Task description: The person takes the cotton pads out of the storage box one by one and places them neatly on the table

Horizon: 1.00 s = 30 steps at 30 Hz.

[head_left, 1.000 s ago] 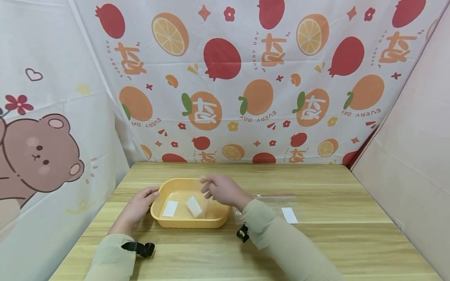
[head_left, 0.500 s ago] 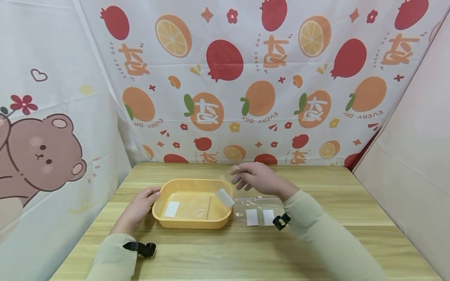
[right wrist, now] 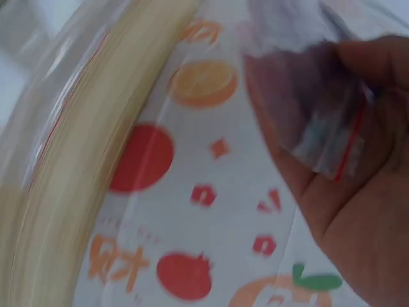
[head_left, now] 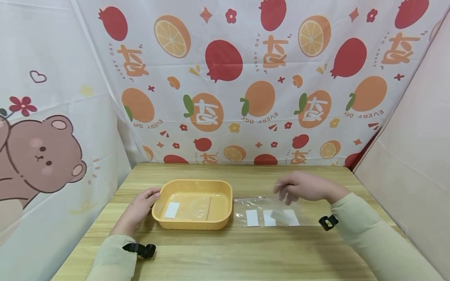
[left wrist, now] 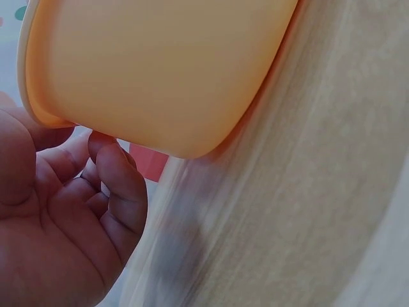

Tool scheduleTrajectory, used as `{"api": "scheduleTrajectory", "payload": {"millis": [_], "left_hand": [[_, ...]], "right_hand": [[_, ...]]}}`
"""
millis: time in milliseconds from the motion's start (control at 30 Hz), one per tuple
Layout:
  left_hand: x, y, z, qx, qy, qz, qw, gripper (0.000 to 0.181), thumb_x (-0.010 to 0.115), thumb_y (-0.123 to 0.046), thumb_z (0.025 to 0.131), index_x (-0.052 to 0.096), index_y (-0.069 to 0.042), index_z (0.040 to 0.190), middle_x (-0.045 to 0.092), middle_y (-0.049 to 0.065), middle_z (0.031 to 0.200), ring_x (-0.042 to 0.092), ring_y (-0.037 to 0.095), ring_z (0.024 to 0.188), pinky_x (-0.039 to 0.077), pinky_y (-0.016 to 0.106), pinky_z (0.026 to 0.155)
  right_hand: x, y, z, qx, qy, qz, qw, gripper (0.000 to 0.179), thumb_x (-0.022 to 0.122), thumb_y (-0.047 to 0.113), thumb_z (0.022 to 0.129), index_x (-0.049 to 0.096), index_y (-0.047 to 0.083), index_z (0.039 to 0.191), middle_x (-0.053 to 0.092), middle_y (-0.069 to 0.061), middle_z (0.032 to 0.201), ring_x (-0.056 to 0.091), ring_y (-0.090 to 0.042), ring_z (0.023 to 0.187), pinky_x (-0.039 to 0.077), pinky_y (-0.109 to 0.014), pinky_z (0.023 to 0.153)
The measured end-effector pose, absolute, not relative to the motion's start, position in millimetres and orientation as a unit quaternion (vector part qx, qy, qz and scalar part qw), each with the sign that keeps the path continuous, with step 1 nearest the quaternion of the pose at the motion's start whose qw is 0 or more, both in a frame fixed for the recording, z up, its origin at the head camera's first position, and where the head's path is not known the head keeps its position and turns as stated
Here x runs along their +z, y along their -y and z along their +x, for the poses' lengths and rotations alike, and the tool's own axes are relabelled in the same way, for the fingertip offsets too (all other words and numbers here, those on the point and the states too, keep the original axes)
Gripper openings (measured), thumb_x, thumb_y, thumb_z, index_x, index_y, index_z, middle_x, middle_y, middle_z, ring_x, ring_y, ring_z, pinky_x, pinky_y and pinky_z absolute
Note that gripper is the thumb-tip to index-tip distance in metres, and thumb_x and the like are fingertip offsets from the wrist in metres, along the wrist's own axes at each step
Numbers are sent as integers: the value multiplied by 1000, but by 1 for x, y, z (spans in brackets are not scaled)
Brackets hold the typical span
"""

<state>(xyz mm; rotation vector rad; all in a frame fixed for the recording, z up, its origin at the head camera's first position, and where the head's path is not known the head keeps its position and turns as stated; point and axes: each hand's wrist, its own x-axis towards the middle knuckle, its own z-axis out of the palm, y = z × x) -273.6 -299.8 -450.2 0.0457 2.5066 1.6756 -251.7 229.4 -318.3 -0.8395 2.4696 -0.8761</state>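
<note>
A yellow plastic tray (head_left: pixel 192 182) sits on the wooden table, left of centre. Inside it lies a clear zip bag (head_left: pixel 195 207) with a white label (head_left: pixel 171 209). My left hand (head_left: pixel 140 203) holds the tray's left rim, thumb on the edge; in the left wrist view its fingers (left wrist: pixel 112 185) curl under the tray's wall (left wrist: pixel 160 70). My right hand (head_left: pixel 299 187) hovers to the right of the tray and pinches a clear zip bag (right wrist: pixel 313 109) by its red-lined top. That bag (head_left: pixel 285 215) hangs down onto other clear labelled bags (head_left: pixel 251 217) lying flat on the table.
Fruit-print cloth forms the back wall, a bear-print sheet (head_left: pixel 42 156) closes the left side and a plain pink panel (head_left: pixel 411 148) the right. Bare wooden tabletop (head_left: pixel 246 249) runs along the front. Black straps sit on both sleeves.
My right hand lifted a clear labelled bag out of the tray and carried it right, over the bags on the table. The left hand stayed on the tray's rim.
</note>
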Motion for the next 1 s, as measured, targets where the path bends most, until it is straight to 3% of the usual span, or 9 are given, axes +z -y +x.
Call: {"api": "scheduleTrajectory", "payload": {"millis": [333, 767, 1000], "left_hand": [[-450, 299, -271, 554, -831, 7, 59, 53, 40, -32, 111, 40, 4, 150, 48, 26, 145, 58, 28, 116, 54, 31, 84], [-451, 298, -269, 552, -832, 6, 64, 54, 40, -35, 111, 41, 2, 150, 49, 25, 144, 58, 28, 116, 53, 34, 85], [-451, 297, -268, 548, -834, 8, 62, 54, 40, -36, 111, 42, 2, 150, 49, 24, 144, 58, 27, 116, 53, 33, 85]], "right_hand": [[-336, -292, -254, -260, -901, -185, 293, 45, 40, -12, 89, 74, 15, 100, 67, -8, 89, 65, -23, 68, 53, -35, 60], [-386, -328, -276, -149, -948, -185, 211, 37, 55, -15, 79, 76, 16, 84, 67, 3, 86, 53, -15, 74, 47, -33, 68], [-410, -326, -285, -123, -964, -185, 145, 30, 56, -10, 85, 70, 15, 77, 62, 3, 80, 52, -16, 76, 45, -38, 71]]}}
